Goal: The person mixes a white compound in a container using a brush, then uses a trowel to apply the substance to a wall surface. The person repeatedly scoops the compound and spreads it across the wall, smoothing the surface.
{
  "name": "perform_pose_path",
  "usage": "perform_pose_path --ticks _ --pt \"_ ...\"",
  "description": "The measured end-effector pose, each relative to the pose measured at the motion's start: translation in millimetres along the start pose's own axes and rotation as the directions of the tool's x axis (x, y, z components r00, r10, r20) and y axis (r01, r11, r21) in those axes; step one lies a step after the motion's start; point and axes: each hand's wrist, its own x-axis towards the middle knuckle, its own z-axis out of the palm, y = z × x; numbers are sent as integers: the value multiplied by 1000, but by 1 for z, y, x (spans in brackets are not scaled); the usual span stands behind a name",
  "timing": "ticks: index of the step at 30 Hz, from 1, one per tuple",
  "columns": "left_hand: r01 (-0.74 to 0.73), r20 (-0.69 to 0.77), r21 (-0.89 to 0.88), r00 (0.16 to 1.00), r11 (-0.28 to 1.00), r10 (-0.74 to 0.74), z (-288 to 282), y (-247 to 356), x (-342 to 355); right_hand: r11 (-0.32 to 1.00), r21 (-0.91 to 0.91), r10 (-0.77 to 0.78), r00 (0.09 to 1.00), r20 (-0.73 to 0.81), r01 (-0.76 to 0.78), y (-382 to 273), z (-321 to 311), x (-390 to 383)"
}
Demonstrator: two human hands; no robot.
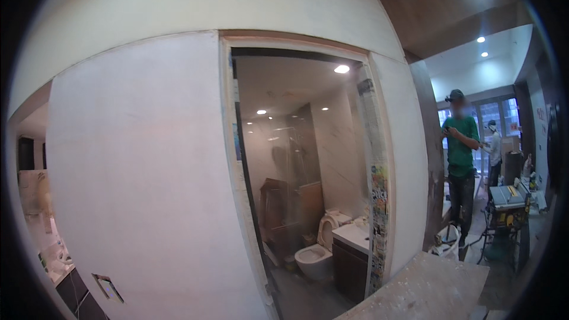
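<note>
Neither of my hands shows in the head view. Ahead is a pale plastered wall (139,160) with a small rectangular cut-out (108,287) low at its left. Beside it, an open doorway framed partly with printed paper (377,219) leads into a bathroom holding a toilet (312,256) and a vanity with a white basin (351,261). At the lower right, close to me, lies a dusty, speckled board (427,284).
At right, a person in a green top (460,151) holds a small dark object; farther back another person in a pale top (493,148) stands near windows. A table saw (507,198) and a white bucket (447,248) stand there. An opening (35,207) is at far left.
</note>
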Motion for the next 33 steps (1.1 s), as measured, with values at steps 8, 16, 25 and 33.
perform_pose_path --ticks 8,16,25,33 --pt "-284 264 338 944 897 200 -14 -50 8 951 -89 -308 912 -271 295 -70 -46 -32" --pt "-61 61 52 996 997 58 -9 -73 35 656 752 345 913 -218 -68 -138 -123 -13" --pt "-14 32 -6 999 1000 14 9 -76 30 717 689 479 793 -376 -106 -132 -106 -17" --pt "-14 38 20 999 1000 13 7 -77 33 687 625 570 809 -147 -371 -145 -112 -16"
